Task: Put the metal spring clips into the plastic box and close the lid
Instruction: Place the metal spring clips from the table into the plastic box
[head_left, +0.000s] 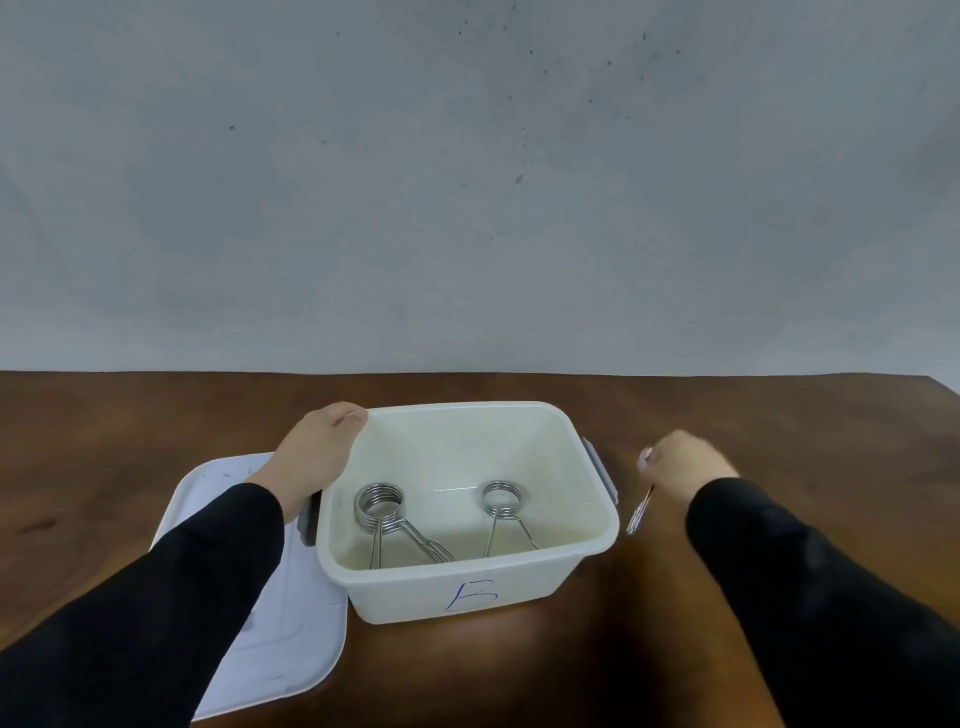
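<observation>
- Already two metal spring clips lie inside the plastic box: a thick-coiled clip at about 8 o'clock on the floor of the box, a thinner clip at about 4 o'clock, both with wire legs pointing toward the near wall.
- A third clip is outside the box, just off its 3 o'clock side, hanging from the right hand; only its thin wire legs show.
- That right hand is curled closed around the top of this clip, fingers tucked under.
- At 9 to 10 o'clock the left hand rests on the box's far left corner, thumb on the rim, fingers hidden behind the wall, so its grip cannot be told.
- Off the box, the white lid lies flat at 8 o'clock, touching the box's left side, partly under the left black sleeve.
- Everything sits on a brown wooden table.
</observation>
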